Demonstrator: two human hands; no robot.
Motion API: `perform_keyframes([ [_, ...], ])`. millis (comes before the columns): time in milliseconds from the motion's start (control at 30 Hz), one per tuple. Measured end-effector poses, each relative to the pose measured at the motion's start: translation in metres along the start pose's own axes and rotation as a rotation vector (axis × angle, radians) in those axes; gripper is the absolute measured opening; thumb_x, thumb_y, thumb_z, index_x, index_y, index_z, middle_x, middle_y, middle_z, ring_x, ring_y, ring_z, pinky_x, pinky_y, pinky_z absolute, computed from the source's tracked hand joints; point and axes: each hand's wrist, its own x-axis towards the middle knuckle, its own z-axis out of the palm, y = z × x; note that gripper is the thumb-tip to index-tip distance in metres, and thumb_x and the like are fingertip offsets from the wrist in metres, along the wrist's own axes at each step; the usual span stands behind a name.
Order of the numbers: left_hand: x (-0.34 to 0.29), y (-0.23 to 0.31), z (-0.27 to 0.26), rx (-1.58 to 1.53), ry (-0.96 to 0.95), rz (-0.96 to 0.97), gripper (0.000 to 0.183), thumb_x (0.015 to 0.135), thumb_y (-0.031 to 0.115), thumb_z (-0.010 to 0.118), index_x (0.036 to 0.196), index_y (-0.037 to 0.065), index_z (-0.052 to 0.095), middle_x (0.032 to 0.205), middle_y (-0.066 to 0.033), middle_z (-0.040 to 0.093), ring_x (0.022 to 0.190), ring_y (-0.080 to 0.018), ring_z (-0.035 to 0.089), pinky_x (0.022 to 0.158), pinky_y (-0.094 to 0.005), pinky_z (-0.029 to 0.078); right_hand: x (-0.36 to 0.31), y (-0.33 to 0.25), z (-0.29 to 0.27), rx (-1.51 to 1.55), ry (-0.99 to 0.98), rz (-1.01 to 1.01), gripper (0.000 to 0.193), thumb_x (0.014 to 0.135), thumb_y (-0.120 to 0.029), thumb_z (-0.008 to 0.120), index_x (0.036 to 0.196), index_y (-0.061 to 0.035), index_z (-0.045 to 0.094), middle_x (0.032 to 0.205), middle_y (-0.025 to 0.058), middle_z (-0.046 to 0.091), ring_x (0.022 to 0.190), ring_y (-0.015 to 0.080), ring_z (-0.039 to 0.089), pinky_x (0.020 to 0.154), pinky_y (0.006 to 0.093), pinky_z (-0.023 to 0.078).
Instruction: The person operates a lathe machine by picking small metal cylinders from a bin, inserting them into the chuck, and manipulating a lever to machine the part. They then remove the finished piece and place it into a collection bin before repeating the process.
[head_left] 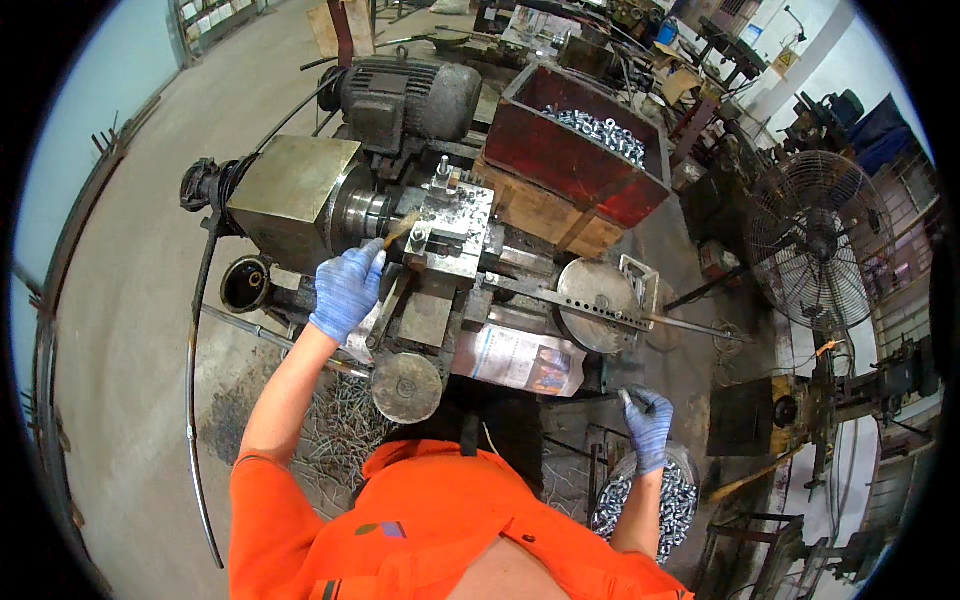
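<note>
My left hand, in a blue-grey knit glove, grips a small brush with a yellowish-brown tip. The brush points between the lathe chuck and the metal tool block on the slide; whether it touches either, I cannot tell. My right hand, gloved alike, is closed around the end of a dark lever at the machine's right front. Its fingers partly hide what they hold. A round metal disc sits below my left hand, and a larger disc lies beyond my right hand.
Behind the slide, a red metal bin of small metal parts rests on a wooden box. A bucket of similar parts stands beside my right forearm. A motor is at the back, a large fan at right. Metal shavings cover the floor.
</note>
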Motion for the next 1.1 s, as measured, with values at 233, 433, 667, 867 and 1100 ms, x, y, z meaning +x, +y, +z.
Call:
perform_keyframes([
  [233, -0.003, -0.003, -0.047, -0.014, 0.063, 0.046, 0.018, 0.086, 0.020, 0.056, 0.098, 0.009, 0.064, 0.073, -0.0104, 0.062, 0.065, -0.0283, 0.061, 0.058, -0.0376, 0.048, -0.006, -0.010, 0.001, -0.011, 0.017, 0.053, 0.019, 0.070, -0.009, 0.076, 0.081, 0.0039, 0.067, 0.077, 0.0110, 0.068, 0.071, 0.0129, 0.060, 0.067, 0.0274, 0.047],
  [433, 0.033, -0.044, -0.080, 0.021, 0.206, -0.084, 0.026, 0.090, 0.024, 0.055, 0.106, 0.006, 0.064, 0.093, -0.0159, 0.066, 0.080, -0.0284, 0.065, 0.071, -0.0338, 0.050, -0.009, 0.005, -0.014, -0.118, 0.046, 0.129, 0.024, 0.070, -0.016, 0.077, 0.082, 0.0029, 0.067, 0.075, 0.0121, 0.066, 0.069, 0.0176, 0.061, 0.069, 0.0287, 0.048],
  [667, 0.033, -0.088, -0.093, -0.065, -0.179, -0.231, 0.043, 0.095, 0.032, 0.046, 0.123, 0.000, 0.052, 0.118, -0.0162, 0.058, 0.104, -0.0208, 0.057, 0.090, -0.0317, 0.042, -0.035, 0.040, -0.052, -0.146, 0.013, 0.494, 0.040, 0.076, -0.036, 0.069, 0.083, 0.0032, 0.067, 0.080, 0.0175, 0.067, 0.074, 0.0233, 0.065, 0.069, 0.0316, 0.049],
  [867, 0.032, -0.069, -0.105, 0.063, -0.185, -0.386, 0.054, 0.094, 0.044, 0.041, 0.133, 0.006, 0.043, 0.129, -0.0156, 0.050, 0.107, -0.0279, 0.054, 0.084, -0.0355, 0.046, -0.158, 0.220, -0.119, 0.012, 0.469, 0.802, 0.041, 0.075, -0.038, 0.069, 0.090, 0.0000, 0.069, 0.083, 0.0136, 0.069, 0.072, 0.0156, 0.062, 0.071, 0.0296, 0.048],
  [1100, 0.001, -0.054, -0.136, 0.039, 0.046, -0.282, 0.039, 0.093, 0.032, 0.050, 0.104, -0.004, 0.063, 0.084, -0.0203, 0.065, 0.068, -0.0297, 0.059, 0.061, -0.0381, 0.047, -0.158, 0.221, -0.137, -0.706, 0.036, 0.996, 0.057, 0.071, -0.054, 0.064, 0.096, -0.0021, 0.068, 0.092, 0.0162, 0.067, 0.088, 0.0271, 0.064, 0.082, 0.0341, 0.048],
])
